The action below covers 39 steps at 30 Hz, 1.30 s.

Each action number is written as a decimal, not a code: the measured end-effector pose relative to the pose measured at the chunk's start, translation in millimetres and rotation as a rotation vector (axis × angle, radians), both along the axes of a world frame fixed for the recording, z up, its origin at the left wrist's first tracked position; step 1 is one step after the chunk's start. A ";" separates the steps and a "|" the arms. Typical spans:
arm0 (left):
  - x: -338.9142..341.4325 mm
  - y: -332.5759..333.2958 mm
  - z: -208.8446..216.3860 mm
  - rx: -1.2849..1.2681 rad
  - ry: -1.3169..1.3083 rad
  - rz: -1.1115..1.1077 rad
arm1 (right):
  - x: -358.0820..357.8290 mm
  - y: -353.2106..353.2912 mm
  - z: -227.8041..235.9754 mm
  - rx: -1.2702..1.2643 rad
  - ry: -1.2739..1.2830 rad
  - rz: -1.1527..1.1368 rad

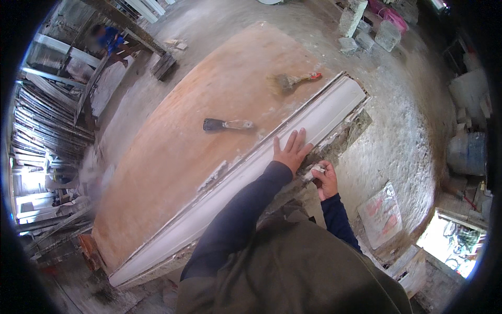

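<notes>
Leaned over a broad orange-tan surface (172, 152), with a long white molding (332, 110) lying diagonally along its right edge. Saw a red-tipped brush (287, 82) resting on the surface toward the far end of the molding and, to its left and nearer, a dark-bladed scraper (230, 125). Laid the left hand (291, 154) palm down on the molding, with fingers slightly parted. With the right hand (328, 182), pinched a small whitish piece (317, 170) between thumb and fingers, just beside the molding's right side.

The moulding (225, 198) is white, the board (172, 157) mottled orange-brown, the scraper blade (213, 125) black, sleeves (232, 220) navy.
</notes>
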<state>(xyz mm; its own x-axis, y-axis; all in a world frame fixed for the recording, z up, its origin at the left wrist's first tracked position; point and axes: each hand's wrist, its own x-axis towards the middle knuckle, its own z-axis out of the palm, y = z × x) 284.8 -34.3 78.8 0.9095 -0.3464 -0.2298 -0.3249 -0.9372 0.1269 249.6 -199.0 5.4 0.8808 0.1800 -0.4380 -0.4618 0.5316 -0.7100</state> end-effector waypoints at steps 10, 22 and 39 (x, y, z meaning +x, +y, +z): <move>-21.3 15.1 -4.5 -0.133 -0.023 0.300 | -12.7 21.1 37.9 -0.136 0.125 -0.168; -29.2 11.6 -0.8 -0.164 -0.057 0.404 | -6.0 20.7 43.1 -0.055 0.357 0.001; -38.2 4.0 -1.2 -0.135 -0.147 0.390 | -10.0 31.0 21.6 -0.170 0.241 -0.080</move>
<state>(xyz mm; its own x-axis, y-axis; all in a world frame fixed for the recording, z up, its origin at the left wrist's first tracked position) 246.6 -30.3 77.7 0.9978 0.0118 -0.0649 0.0268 -0.9716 0.2353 239.6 -168.0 26.9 0.7560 0.0204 -0.6543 -0.5895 0.4558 -0.6669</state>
